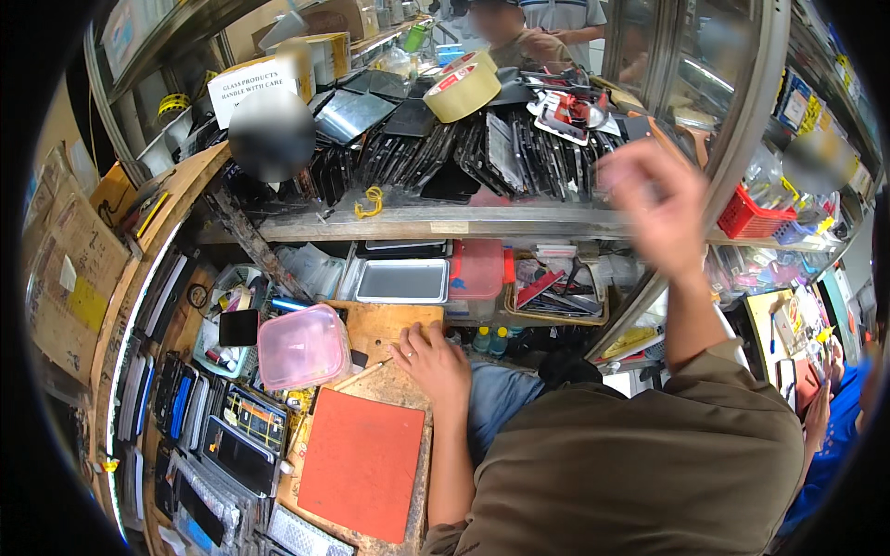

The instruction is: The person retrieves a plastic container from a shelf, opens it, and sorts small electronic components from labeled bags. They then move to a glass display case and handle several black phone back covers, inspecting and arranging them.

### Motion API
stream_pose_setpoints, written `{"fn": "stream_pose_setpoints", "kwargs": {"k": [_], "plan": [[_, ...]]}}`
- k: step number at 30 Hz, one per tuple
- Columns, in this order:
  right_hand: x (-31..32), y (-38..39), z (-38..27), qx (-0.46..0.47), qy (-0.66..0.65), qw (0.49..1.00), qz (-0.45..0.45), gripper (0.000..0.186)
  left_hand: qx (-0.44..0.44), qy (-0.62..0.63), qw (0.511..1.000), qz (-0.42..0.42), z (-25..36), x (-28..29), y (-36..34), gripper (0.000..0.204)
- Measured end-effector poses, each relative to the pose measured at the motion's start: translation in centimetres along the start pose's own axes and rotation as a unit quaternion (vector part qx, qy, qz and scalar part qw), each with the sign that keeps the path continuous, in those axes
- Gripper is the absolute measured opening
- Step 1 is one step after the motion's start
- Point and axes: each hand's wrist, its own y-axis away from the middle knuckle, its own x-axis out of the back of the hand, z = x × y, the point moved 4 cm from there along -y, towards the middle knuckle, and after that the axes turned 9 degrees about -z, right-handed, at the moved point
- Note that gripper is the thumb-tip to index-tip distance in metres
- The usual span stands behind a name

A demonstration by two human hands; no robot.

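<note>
My left hand (432, 365) lies on the wooden bench top (422, 320), fingers stretched out, holding nothing. Beside it are a lidded plastic box (302, 347) with a pinkish tint and a thin stick-like tool (360, 374). An orange-red mat (362, 463) covers the bench nearer to me. My right hand (654, 199) is raised in front of the shelf's right end, near the tightly packed row of dark flat panels (417, 157). Motion smears its fingers, so whether it grips anything cannot be told.
A tape roll (462, 86) rests on the panels. Beneath the shelf are a white tray (402, 281) and a tool basket (561, 292). Phone-like devices (239, 447) crowd the left. A metal post (742, 130) and red basket (756, 212) stand right. Other people work nearby.
</note>
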Motion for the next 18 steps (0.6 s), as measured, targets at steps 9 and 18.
{"fn": "stream_pose_setpoints", "kwargs": {"k": [9,18], "plan": [[-14.6,-0.3,-20.2,0.355,-0.622,0.602,-0.354,0.024,0.015,0.122,0.992,0.040,-1.3,0.3,0.3,0.031],[-13.8,-3.2,-10.7,0.354,-0.556,0.646,-0.385,0.024,-0.092,0.242,0.955,0.142,4.8,12.9,-7.8,0.019]]}}
